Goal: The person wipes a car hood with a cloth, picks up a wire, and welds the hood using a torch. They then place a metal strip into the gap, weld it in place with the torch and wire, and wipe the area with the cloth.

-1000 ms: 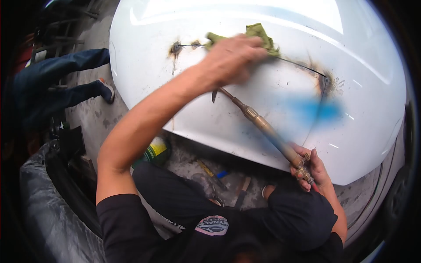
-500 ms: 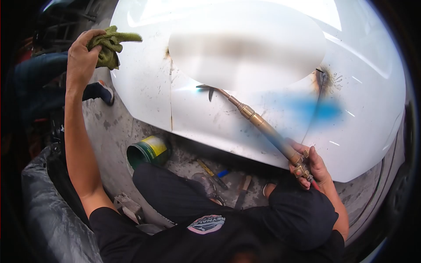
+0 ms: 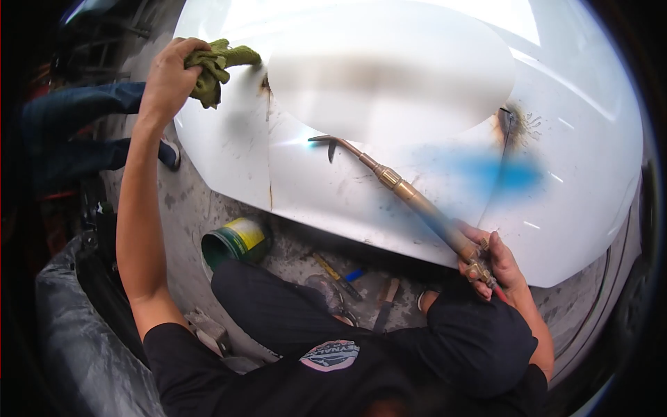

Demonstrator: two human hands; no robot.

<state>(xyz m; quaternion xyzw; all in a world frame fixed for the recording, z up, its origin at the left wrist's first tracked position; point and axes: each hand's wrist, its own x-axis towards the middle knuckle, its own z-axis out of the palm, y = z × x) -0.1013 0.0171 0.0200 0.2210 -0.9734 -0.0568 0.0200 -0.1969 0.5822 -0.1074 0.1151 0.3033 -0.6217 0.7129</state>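
A crumpled olive-green cloth (image 3: 208, 78) is gripped in my left hand (image 3: 169, 80), above the left part of a white car body panel (image 3: 226, 149). One end of the cloth reaches toward a brown scorched spot on the panel. My right hand (image 3: 506, 264) wraps round the valve end of a brass gas torch (image 3: 420, 205), low at the right, where a red hose (image 3: 499, 293) leaves it. The torch slants up to the left across the panel. At its bent tip a small bluish glow shows close over the white surface.
On the floor, a green bucket (image 3: 221, 249) with a yellow label lies on its side by my knee. A yellow-black tool (image 3: 337, 274), a blue item (image 3: 354, 275) and a scraper-like tool (image 3: 385, 306) lie between my legs. Another person's leg (image 3: 90, 156) is at the left.
My left hand has moved right with the cloth, toward the scorched spot. The torch in my right hand has barely shifted. The other person's legs have moved slightly.
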